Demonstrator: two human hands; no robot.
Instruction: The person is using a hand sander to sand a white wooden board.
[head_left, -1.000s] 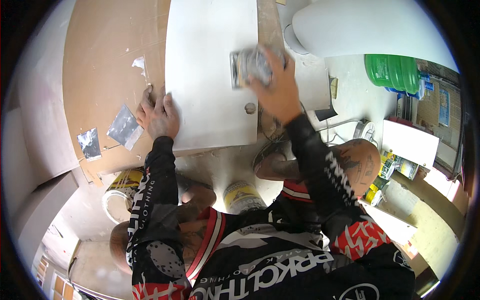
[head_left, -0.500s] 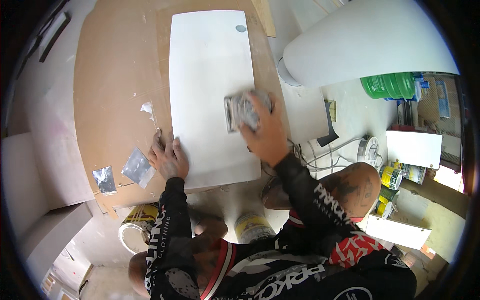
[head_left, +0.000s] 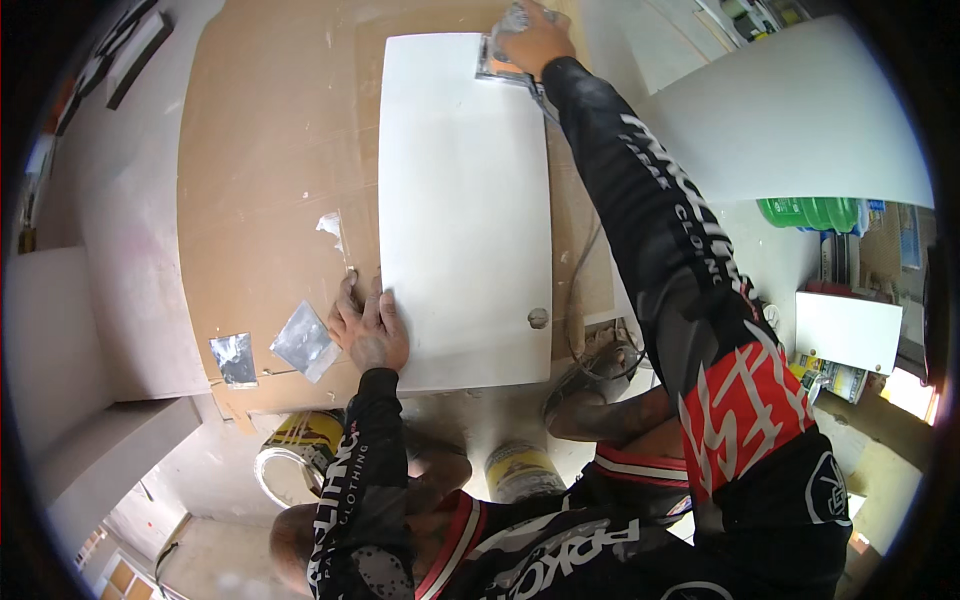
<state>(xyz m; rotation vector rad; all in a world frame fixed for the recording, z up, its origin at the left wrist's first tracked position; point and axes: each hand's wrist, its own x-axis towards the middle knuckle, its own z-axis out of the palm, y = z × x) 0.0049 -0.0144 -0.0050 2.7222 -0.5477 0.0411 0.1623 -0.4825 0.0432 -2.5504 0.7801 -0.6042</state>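
A long white panel point(head_left: 460, 210) lies on brown cardboard point(head_left: 275, 140), with a round hole point(head_left: 537, 318) near its lower right edge. At the panel's far right corner, my right hand point(head_left: 537, 40) grips the top of a dusty electric palm sander point(head_left: 507, 70). The sander's pad sits over that corner and hides part of it. My left hand point(head_left: 370, 328) rests beside the panel's left edge, near its close end, fingers spread on the cardboard and thumb side against the panel. Two grey, square sheets point(head_left: 306, 341) point(head_left: 234, 360) lie left of this hand.
The sander's cord point(head_left: 572, 300) loops down along the panel's right side. A large white curved object point(head_left: 790, 120) stands on the right. Paint buckets point(head_left: 523, 472) point(head_left: 298, 447) stand below the near edge. A green bottle point(head_left: 810, 213) and a small white board point(head_left: 848, 328) are farther right.
My right hand has carried the sander from the panel's middle right to its far right corner, stretching the arm out. My left hand keeps its place by the panel; the whole view has shifted slightly.
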